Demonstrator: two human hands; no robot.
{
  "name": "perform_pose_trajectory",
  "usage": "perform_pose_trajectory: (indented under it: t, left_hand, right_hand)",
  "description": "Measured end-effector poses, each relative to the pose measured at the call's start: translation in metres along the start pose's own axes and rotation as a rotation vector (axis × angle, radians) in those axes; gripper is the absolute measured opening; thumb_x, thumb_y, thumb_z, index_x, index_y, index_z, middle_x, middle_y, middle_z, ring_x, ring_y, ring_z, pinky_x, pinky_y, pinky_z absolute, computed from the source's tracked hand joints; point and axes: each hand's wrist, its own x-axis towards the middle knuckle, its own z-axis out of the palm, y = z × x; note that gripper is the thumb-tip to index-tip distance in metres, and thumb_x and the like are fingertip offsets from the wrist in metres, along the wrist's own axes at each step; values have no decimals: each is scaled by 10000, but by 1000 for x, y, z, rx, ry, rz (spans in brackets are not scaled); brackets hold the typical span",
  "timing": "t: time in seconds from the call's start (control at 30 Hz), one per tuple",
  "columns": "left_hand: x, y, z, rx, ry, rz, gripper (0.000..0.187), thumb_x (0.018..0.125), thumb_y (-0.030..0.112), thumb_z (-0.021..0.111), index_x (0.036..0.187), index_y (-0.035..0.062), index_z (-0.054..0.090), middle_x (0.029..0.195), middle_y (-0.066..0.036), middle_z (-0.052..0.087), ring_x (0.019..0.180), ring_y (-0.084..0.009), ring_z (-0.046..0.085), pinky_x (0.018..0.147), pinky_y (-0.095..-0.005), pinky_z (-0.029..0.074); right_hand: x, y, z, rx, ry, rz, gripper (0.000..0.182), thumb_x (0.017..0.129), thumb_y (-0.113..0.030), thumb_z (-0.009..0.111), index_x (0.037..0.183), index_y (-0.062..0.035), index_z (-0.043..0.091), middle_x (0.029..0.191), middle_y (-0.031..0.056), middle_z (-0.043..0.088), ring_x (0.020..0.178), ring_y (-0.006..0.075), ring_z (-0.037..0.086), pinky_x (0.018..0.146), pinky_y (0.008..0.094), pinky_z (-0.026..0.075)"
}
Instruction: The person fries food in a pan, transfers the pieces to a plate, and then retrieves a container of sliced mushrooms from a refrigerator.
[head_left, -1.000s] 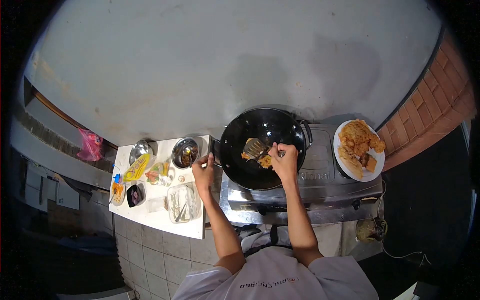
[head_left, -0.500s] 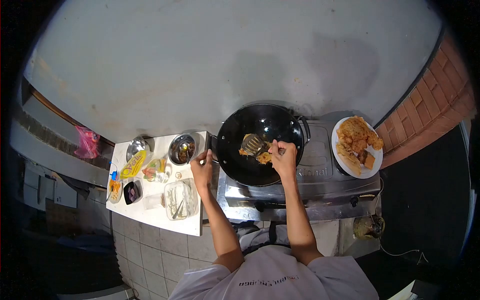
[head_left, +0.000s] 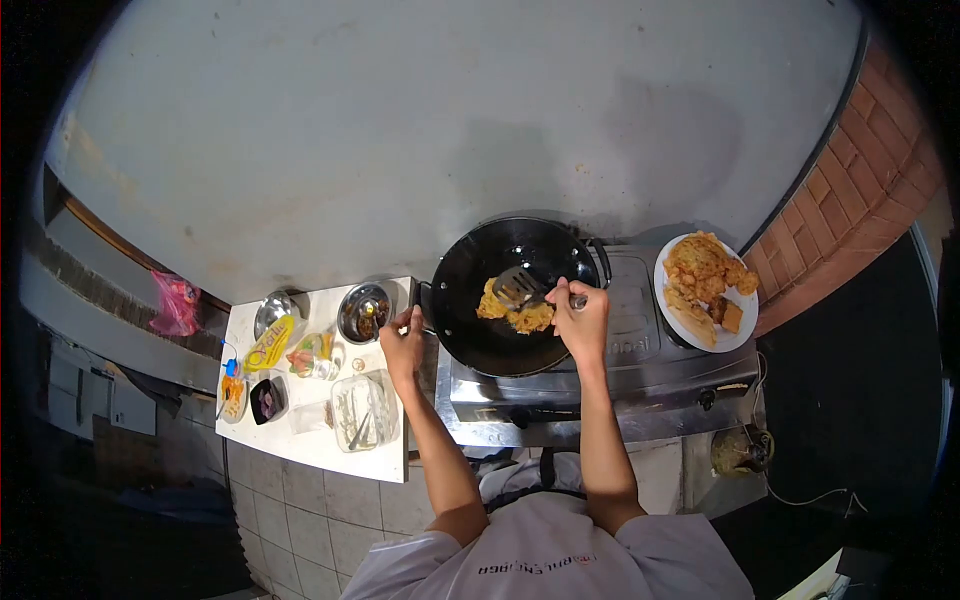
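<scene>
A black wok sits on the stove, with yellow-brown scrambled-looking food in the middle of its bowl. My right hand is closed around the handle of a slotted spatula. The spatula's dark blade is over the food, partly covering it. At the wok's left side, my left hand is closed on the wok's left handle, which my fingers partly hide.
To the right, a white plate of fried food stands on the metal gas stove. The white table at left holds steel bowls, a yellow pouch, a plastic tub and a small black bowl. A grey wall rises behind.
My right hand and the spatula have shifted slightly to the right across the wok, and more of the food shows at the blade's left. My left hand stays at the handle.
</scene>
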Motion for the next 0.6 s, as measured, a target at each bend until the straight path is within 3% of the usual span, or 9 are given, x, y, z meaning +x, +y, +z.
perform_pose_trajectory:
  t: [0.23, 0.4, 0.47, 0.53, 0.6]
  left_hand:
    - [8, -7, 3, 21, 18, 35, 353, 840, 251, 614, 991, -66, 638, 862, -214, 660, 809, -226, 634, 784, -326, 460]
    - [12, -8, 2, 32, -11, -11, 372, 859, 255, 610, 1033, -74, 620, 920, -167, 659, 884, -196, 600, 829, -316, 437]
    - [14, -11, 1, 35, -7, -2, 363, 857, 247, 613, 1036, -69, 621, 930, -166, 656, 888, -196, 598, 826, -314, 437]
    - [16, -17, 2, 0, 54, 71, 355, 831, 225, 630, 1054, -51, 620, 748, -140, 641, 685, -160, 580, 685, -296, 458]
    - [17, -21, 1, -18, 55, 64, 348, 833, 219, 628, 1057, -48, 620, 729, -127, 629, 671, -143, 559, 665, -287, 449]
  right_hand:
    - [0, 4, 0, -42, -60, -42, 302, 873, -126, 534, 634, 43, 607, 502, 122, 575, 367, 163, 545, 372, 294, 393]
    - [-1, 9, 12, -8, -80, 34, 291, 868, -119, 539, 645, 52, 613, 518, 124, 588, 358, 167, 541, 372, 294, 402]
    - [-2, 8, 14, -54, -73, 53, 280, 861, -115, 545, 655, 63, 613, 557, 142, 612, 423, 192, 583, 436, 301, 441]
    - [0, 21, 17, -80, -47, -3, 276, 859, -112, 546, 661, 68, 611, 584, 152, 623, 473, 208, 605, 482, 308, 456]
    - [2, 27, 16, -109, -25, -55, 273, 857, -110, 546, 666, 74, 609, 611, 163, 634, 523, 223, 627, 527, 315, 471]
